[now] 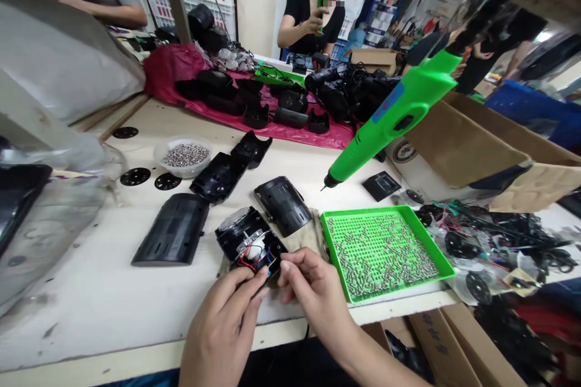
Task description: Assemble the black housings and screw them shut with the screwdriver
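An open black plastic housing [231,240] stands at the front of the table, with a white and metal motor-like part [254,248] and red and blue wires inside. My left hand [224,317] grips its near side, fingertips pressed by the wires. At the housing's right edge, my right hand [313,290] is closed in a pinch; whatever lies between thumb and fingers is hidden. Just behind lies a black curved shell [284,202] on a beige cloth [306,245]. Another curved shell [171,231] lies to the left.
A green electric screwdriver [390,112] hangs tip-down above a green tray [327,236] of screws. Behind are a bowl [166,163] of small metal parts, black discs [135,176] and more shells [220,176]. Cardboard boxes [467,145] and wiring crowd the right. A co-worker [313,18] sits opposite.
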### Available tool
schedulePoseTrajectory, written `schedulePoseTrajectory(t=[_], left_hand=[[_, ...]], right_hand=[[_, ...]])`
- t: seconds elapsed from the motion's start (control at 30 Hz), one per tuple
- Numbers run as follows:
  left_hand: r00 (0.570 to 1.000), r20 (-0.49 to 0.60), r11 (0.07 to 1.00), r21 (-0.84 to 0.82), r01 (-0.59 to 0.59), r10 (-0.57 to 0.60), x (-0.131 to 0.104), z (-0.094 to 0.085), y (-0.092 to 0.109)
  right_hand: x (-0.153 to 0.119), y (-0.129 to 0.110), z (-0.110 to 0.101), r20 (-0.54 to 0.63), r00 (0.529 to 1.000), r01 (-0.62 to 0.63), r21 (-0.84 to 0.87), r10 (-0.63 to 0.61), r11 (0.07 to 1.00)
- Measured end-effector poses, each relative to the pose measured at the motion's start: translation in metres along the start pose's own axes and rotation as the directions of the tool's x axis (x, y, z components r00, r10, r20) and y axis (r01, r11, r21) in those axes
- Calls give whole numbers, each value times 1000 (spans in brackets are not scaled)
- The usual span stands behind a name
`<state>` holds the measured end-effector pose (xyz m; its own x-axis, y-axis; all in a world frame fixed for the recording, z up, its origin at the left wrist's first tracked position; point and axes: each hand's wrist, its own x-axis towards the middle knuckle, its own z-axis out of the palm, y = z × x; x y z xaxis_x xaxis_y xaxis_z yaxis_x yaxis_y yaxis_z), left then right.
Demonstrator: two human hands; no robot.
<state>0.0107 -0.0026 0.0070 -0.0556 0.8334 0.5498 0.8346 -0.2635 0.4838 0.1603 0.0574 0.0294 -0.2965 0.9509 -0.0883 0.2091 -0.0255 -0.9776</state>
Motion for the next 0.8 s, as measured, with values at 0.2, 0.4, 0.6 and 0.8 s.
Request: schedulePoseTrajectory(t=[0.2, 0.4, 0.6, 0.8], left_hand=[[999, -22, 999, -29, 24, -25, 0, 1, 0], [999, -9, 998, -47, 51, -51, -2, 4, -4], [999, -10, 999, -6, -33, 33, -2, 3, -4], [991, -90, 995, 8, -97, 97, -2, -2, 4]], right_hand=[[4, -25, -21, 268, 922, 385, -702, -280, 599], [6, -36, -18, 486, 820, 552, -811, -302, 194], [-6, -11, -22, 352, 839, 535, -672, -415, 512], [-9, -9, -25, 206, 921, 388, -487, -329, 782]])
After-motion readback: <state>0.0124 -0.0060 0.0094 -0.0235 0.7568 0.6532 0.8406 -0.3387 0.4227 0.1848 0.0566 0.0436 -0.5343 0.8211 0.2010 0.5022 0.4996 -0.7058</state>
